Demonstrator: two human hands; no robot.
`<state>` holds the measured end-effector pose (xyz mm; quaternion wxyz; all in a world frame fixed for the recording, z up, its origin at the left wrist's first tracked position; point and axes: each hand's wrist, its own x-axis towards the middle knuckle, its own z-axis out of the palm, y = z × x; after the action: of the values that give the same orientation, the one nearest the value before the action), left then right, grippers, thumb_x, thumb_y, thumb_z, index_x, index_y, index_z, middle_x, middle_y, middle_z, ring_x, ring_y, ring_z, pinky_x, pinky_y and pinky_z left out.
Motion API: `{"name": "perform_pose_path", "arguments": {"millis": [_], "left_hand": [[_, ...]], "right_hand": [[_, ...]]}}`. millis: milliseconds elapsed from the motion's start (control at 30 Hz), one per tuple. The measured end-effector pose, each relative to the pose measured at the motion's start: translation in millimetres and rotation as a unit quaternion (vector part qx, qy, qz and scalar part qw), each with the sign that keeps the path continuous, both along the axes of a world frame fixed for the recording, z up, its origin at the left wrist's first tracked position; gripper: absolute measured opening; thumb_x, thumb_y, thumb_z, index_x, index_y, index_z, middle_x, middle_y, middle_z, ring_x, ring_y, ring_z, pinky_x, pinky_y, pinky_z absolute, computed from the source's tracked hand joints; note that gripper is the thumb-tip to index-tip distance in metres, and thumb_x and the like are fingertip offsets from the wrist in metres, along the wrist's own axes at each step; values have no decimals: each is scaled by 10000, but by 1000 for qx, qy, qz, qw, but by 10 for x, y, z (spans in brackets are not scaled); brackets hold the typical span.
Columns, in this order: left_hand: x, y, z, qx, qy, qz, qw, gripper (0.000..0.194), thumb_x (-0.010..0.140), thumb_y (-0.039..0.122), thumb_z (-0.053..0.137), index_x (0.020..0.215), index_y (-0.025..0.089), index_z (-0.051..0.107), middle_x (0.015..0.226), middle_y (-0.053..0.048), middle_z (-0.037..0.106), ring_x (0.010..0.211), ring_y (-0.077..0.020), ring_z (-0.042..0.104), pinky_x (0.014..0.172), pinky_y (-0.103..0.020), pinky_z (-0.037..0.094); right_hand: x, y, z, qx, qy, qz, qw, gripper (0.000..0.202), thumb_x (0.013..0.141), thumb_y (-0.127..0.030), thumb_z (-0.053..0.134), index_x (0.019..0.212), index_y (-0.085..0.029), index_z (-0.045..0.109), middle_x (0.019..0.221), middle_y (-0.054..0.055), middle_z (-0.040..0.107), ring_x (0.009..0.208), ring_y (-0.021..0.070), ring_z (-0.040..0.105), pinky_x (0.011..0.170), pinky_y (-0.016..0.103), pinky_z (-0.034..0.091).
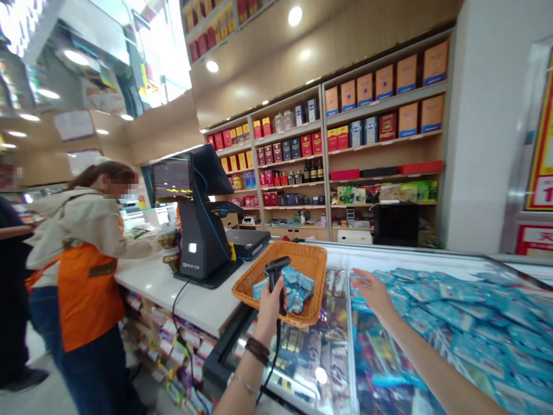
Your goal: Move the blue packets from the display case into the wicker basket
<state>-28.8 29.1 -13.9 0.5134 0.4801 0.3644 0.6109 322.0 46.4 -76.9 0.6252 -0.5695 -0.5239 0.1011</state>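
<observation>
My left hand [271, 295] grips a black handheld scanner [276, 270], whose cable hangs down past my wrist. Under the scanner, a woven orange-brown basket [320, 271] holds several blue packets [298, 282]. To the right, my right hand [372, 287] is held over the freezer's glass top [351, 346], with its fingers apart and nothing in them. Beside and beyond that hand lie many blue packets [479, 305] in the freezer.
A black point-of-sale terminal [201, 230] stands on the white counter [149, 282] at left. A person in an orange apron [88, 294] leans over the counter. Another person stands at the far left. Shelves [285, 135] of boxes line the back wall.
</observation>
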Motion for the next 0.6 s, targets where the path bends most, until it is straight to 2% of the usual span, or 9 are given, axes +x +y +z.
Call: {"name": "perform_pose_path", "arguments": {"millis": [133,267,367,467,600], "left_hand": [[434,-156,29,-2,-8,-81,997,883,569,961,1133,773,256,642,632,46,641,473,-101,523,477,-236,397],[940,-285,-33,-14,-15,-172,985,848,620,921,1149,832,251,675,660,45,659,494,-109,559,483,-234,423],[1309,-346,-150,-22,-20,-215,976,861,623,936,1146,846,256,665,658,51,655,492,-105,555,478,-233,422],[1614,-381,-299,-35,-11,-232,972,881,625,967,1128,826,264,638,629,59,631,472,-103,546,471,-239,403],[1852,-400,-503,-40,4,-255,966,920,590,1031,1087,822,274,620,615,65,617,458,-104,528,464,-252,385]], "right_hand": [[637,-416,-127,-34,17,-90,995,401,811,-628,829,1028,-298,895,1231,193,981,1159,483,927,1016,633,763],[1005,-787,-219,-102,-46,-171,979,349,835,-582,878,1011,-281,878,1174,204,952,1266,518,895,1154,686,717],[1027,-968,-254,-169,-106,-223,954,400,866,-625,936,1031,-264,890,1193,231,927,1325,540,880,1182,671,701],[894,-1041,-258,-218,-157,-254,929,493,910,-693,966,1116,-247,932,1332,262,905,1372,562,860,1171,674,692],[714,-1049,-254,-259,-185,-277,906,450,974,-637,957,1204,-251,962,1496,245,876,1458,530,820,1181,647,668]]}}
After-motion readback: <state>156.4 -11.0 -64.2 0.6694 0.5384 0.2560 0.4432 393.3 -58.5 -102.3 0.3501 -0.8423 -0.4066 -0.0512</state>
